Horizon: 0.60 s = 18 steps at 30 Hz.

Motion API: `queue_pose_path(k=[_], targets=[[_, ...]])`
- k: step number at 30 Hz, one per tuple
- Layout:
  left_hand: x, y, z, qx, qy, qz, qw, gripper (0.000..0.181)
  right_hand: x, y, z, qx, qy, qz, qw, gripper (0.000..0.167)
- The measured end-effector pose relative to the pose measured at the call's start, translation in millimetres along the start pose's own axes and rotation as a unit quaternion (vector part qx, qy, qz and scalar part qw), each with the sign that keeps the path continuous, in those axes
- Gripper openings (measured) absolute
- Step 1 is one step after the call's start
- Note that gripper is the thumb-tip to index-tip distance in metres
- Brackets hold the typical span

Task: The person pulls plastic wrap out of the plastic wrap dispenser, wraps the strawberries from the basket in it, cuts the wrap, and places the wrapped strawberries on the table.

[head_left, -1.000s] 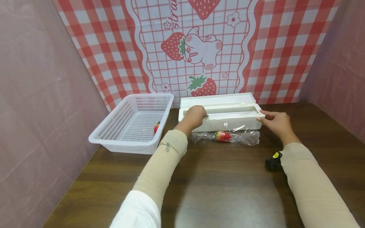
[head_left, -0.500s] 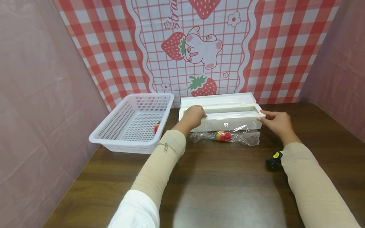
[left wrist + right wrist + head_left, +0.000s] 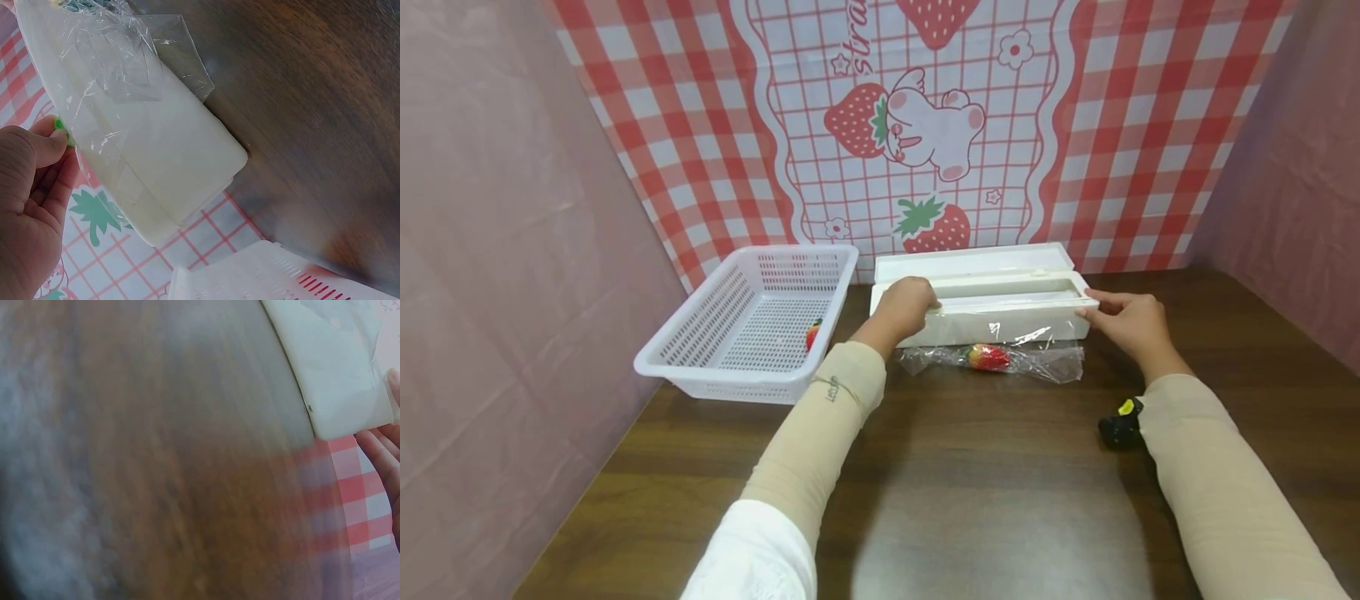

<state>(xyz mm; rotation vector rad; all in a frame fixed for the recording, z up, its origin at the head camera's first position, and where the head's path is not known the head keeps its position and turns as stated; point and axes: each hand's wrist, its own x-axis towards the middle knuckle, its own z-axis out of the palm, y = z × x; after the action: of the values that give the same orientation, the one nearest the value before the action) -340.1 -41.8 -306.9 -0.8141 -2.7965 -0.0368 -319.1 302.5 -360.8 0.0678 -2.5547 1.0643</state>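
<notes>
A long white cling film dispenser [image 3: 1000,327] stands at the back of the table with its lid raised behind it. Clear film drapes down its front face to a red strawberry [image 3: 988,358] lying wrapped in film just before it. Near the dispenser's left end, my left hand [image 3: 901,310] pinches a small green slide cutter [image 3: 62,128] on the top edge, seen in the left wrist view. My right hand [image 3: 1129,327] grips the right end, thumb at the front and fingers at the side. The dispenser's inside is only partly visible.
To the left is a white plastic basket [image 3: 745,377] with another strawberry [image 3: 812,336] against its right wall. A red-and-white strawberry-print cloth [image 3: 1120,167] hangs behind the wooden table [image 3: 1000,483]. Pinkish curtains [image 3: 512,250] flank both sides.
My left hand has slid slightly to the left along the dispenser's top edge. The right hand, dispenser and wrapped strawberry look unmoved.
</notes>
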Motion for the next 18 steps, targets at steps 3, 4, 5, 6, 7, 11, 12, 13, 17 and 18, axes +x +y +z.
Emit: queue_pose_path(k=[3, 4, 5, 6, 7, 11, 12, 13, 17, 18], targets=[[-0.7, 0.0, -1.2, -0.001, -0.001, -0.002, 1.0000, 0.021, 0.3, -0.1, 0.0, -0.001, -0.001, -0.001, 1.0000, 0.058], [-1.0, -0.1, -1.3, -0.001, -0.002, -0.003, 1.0000, 0.021, 0.3, -0.1, 0.0, -0.001, -0.002, 0.000, 1.0000, 0.058], [-1.2, -0.2, -1.3, 0.000, -0.003, -0.003, 1.0000, 0.021, 0.2, -0.2, -0.1, -0.001, -0.002, 0.001, 1.0000, 0.058], [-1.3, -0.5, -1.1, 0.001, -0.004, -0.004, 1.0000, 0.021, 0.1, -0.3, -0.1, -0.001, -0.003, 0.002, 1.0000, 0.058], [-1.5, -0.7, -1.1, 0.000, -0.004, -0.006, 1.0000, 0.020, 0.2, -0.2, -0.1, -0.001, -0.004, 0.002, 1.0000, 0.058], [-2.5, -1.5, -1.1, -0.002, -0.005, -0.009, 0.9999, 0.020, 0.1, 0.1, 0.1, -0.001, -0.003, 0.003, 1.0000, 0.057], [-2.7, -1.8, -1.0, -0.001, -0.004, -0.009, 0.9999, 0.020, 0.2, 0.3, 0.3, -0.001, -0.003, 0.002, 1.0000, 0.057], [-2.9, -2.1, -1.0, -0.001, -0.004, -0.008, 1.0000, 0.020, 0.4, 0.6, 0.5, 0.000, -0.002, 0.002, 1.0000, 0.056], [-3.6, -3.0, -1.0, 0.000, -0.001, -0.005, 1.0000, 0.020, 0.7, 1.5, 1.3, 0.000, 0.000, 0.003, 1.0000, 0.058], [-3.7, -3.2, -1.0, 0.000, 0.000, -0.004, 1.0000, 0.020, 0.7, 1.7, 1.5, 0.000, 0.000, 0.003, 1.0000, 0.059]])
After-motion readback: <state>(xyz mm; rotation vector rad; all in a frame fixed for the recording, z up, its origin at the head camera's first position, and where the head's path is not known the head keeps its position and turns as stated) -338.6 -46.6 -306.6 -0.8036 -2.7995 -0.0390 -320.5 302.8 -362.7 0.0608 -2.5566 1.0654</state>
